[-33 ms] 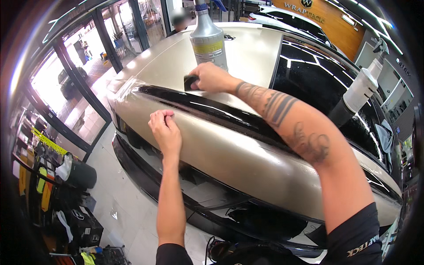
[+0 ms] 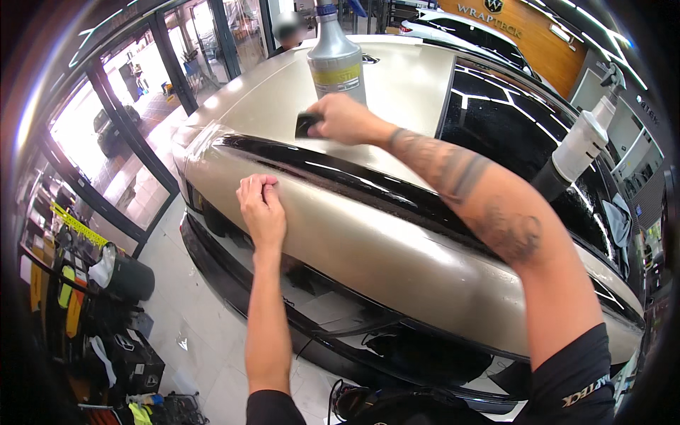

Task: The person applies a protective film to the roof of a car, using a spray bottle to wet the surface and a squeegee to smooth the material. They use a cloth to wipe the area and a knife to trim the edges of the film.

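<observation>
My right hand (image 2: 347, 120) grips a small black squeegee (image 2: 307, 125) above the satin beige bonnet (image 2: 262, 92) of a car. Directly behind that hand stands a silver spray bottle (image 2: 336, 64) with a yellow label, its top cut off by the picture's edge. My left hand (image 2: 263, 209) rests on the rounded beige body panel (image 2: 397, 262) nearer me. Its fingers are curled and pressed together; whether something thin is pinched in them is hidden. Between the two hands runs a long glossy black strip (image 2: 333, 166). Near the panel's left end, clear film (image 2: 205, 138) looks wrinkled.
A white spray bottle with a dark base (image 2: 581, 142) stands by the glossy black windscreen (image 2: 510, 106), and a grey cloth (image 2: 618, 223) lies farther right. A black bin (image 2: 127, 276) and tools line the lower left. Another person (image 2: 289, 32) is beyond the bonnet.
My right hand, still on the squeegee, has shifted slightly right and up. My left hand has barely moved on the panel.
</observation>
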Demonstrator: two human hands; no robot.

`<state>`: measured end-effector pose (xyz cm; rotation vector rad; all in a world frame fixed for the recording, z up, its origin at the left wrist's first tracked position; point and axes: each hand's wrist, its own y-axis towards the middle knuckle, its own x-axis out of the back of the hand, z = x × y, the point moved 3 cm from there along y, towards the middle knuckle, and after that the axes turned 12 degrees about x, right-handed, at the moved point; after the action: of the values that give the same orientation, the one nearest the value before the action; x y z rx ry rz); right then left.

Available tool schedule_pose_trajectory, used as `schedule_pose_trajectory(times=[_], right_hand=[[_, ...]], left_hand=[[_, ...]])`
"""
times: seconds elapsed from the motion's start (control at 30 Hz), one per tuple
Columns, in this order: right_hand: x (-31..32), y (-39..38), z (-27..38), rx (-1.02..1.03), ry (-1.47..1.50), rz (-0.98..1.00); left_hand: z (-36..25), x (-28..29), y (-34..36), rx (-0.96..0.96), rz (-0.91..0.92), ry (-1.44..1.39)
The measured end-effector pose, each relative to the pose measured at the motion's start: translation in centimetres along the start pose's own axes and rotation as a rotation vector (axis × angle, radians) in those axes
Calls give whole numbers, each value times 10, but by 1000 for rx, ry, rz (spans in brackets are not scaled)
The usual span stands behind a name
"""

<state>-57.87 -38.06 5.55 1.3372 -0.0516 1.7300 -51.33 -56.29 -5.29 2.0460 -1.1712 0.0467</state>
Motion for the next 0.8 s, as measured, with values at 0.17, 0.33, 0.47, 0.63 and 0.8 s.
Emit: schedule_pose_trajectory(times=[0.17,0.33,0.47,0.63,0.8], right_hand=[[6,-38,70,366,25,67],[-36,18,13,301,-113,-13],[-21,42,1,21,2,37],[-14,-15,38,251,133,54],[-63,63,-21,230,-129,111]], left_hand=[[26,18,-2,-145,-9,-48],[16,-3,3,-186,49,-148],[24,0,4,-169,87,-142],[32,11,0,-138,22,-118],[23,-4,8,-133,62,-178]])
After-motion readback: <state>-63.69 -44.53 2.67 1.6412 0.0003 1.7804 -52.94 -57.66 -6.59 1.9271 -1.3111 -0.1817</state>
